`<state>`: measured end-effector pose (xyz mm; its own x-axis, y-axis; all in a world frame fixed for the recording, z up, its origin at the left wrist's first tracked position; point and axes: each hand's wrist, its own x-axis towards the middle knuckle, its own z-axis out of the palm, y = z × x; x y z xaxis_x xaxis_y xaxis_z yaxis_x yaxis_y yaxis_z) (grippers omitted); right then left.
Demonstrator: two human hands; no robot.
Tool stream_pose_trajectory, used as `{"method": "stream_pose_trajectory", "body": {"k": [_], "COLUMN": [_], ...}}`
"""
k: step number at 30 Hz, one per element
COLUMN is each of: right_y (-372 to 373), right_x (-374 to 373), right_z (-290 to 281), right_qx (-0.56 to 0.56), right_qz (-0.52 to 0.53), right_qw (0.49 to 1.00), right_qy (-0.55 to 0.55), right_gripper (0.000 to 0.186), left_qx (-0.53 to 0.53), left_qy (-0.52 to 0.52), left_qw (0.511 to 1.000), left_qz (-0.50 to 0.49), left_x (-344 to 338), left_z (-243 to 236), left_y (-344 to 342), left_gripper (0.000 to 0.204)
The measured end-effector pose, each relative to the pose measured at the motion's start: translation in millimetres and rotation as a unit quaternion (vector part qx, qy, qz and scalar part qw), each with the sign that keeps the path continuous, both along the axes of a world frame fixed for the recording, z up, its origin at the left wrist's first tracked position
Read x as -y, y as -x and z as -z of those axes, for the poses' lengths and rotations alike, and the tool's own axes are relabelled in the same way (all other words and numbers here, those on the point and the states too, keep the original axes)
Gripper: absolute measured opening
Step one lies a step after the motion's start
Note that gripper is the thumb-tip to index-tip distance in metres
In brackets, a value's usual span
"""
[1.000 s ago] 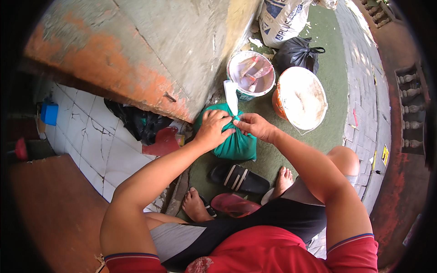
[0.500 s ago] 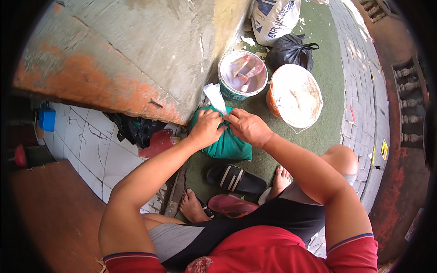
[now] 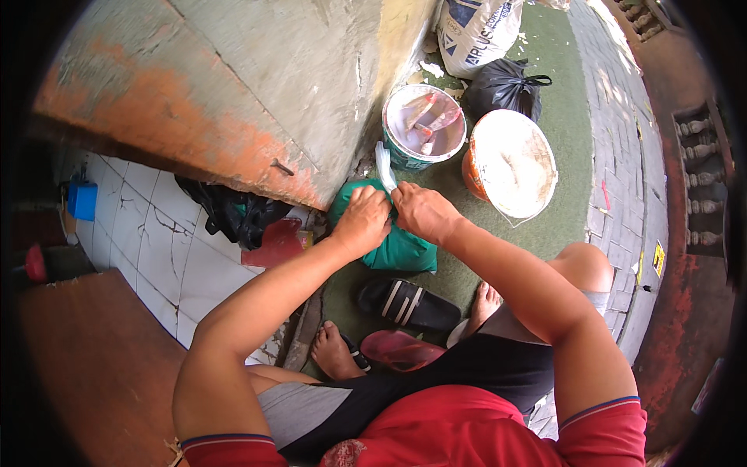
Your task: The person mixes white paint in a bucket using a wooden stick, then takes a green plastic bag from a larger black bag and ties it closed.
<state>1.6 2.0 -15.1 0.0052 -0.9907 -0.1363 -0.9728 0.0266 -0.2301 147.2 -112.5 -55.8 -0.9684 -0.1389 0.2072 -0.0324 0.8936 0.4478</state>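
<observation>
A bulging green plastic bag (image 3: 405,251) sits on the green mat in front of me, against the wall's corner. From its gathered neck a twisted white plastic end (image 3: 385,165) sticks up. My left hand (image 3: 363,222) grips the neck from the left, fingers curled in. Close against it, my right hand (image 3: 425,212) pinches the base of the white end. The fingertips of both hands are partly hidden at the neck. What the bag contains does not show.
Beyond the bag stand a green bucket (image 3: 399,158) holding tools in pale liquid and an orange bucket (image 3: 471,175) with white residue. Behind are a black bag (image 3: 506,89) and a white sack (image 3: 476,37). A nail (image 3: 282,167) juts from the wall. A black sandal (image 3: 408,305) lies nearer me.
The white end has become narrower and more tightly twisted. Both hands stay at the bag's neck, with the fingers slightly shifted. The whole view has shifted slightly.
</observation>
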Motion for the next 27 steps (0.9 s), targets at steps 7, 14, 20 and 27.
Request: {"method": "stream_pose_trajectory", "body": {"k": [7,14,20,27], "right_y": [5,13,20,10], "right_x": [4,-6,-48,-85], "right_z": [13,13,36,58], "right_qx": [0.107,0.287,0.205,0.258], "right_qz": [0.021,0.141,0.335,0.404], "right_qw": [0.994,0.947,0.906,0.823], "right_qy": [0.004,0.002,-0.156,-0.304], "right_gripper": [0.029,0.035,0.059,0.083], "left_qx": [-0.008,0.003,0.023,0.02], "left_qy": [-0.008,-0.067,-0.08,-0.144], "left_qw": [1.0,0.996,0.994,0.986], "left_qz": [0.009,-0.054,-0.074,-0.079], "left_x": [1,0,0,7], "left_z": [-2,2,4,20], "left_y": [-8,-9,2,5], "left_gripper": [0.021,0.021,0.027,0.035]}}
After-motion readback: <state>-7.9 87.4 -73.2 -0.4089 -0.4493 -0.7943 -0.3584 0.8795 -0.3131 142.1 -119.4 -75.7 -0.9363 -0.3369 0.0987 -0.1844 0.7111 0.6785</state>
